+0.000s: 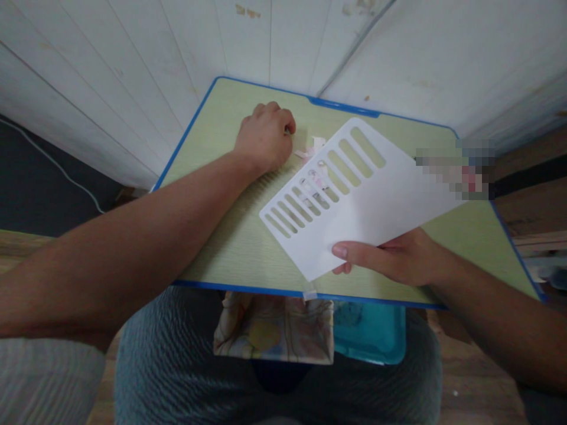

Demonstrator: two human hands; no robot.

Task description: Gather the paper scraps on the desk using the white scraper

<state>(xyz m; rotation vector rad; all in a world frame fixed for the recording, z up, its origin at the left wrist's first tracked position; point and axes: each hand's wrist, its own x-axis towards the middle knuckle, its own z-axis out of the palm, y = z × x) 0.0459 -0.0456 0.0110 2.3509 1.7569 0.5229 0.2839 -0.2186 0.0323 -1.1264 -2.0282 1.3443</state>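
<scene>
My right hand [398, 257] grips a white slotted board [367, 206] at its near edge, thumb on top and fingers underneath. The board is tilted above the table and has a row of rounded slots that grow longer toward its far end. Through several slots, small pinkish and grey paper scraps show. Beyond the board's left edge lie more pale paper scraps [316, 144]. My left hand [268, 136] rests on the table to the left of them, fingers curled closed; what they hold, if anything, is hidden.
The light wood-grain table [212, 248] has a blue rim and stands against a white plank wall. Below its front edge, over my lap, hang a patterned fabric box [274, 336] and a teal tray [381, 336]. A blurred patch covers the board's right end. A grey cable runs down the wall.
</scene>
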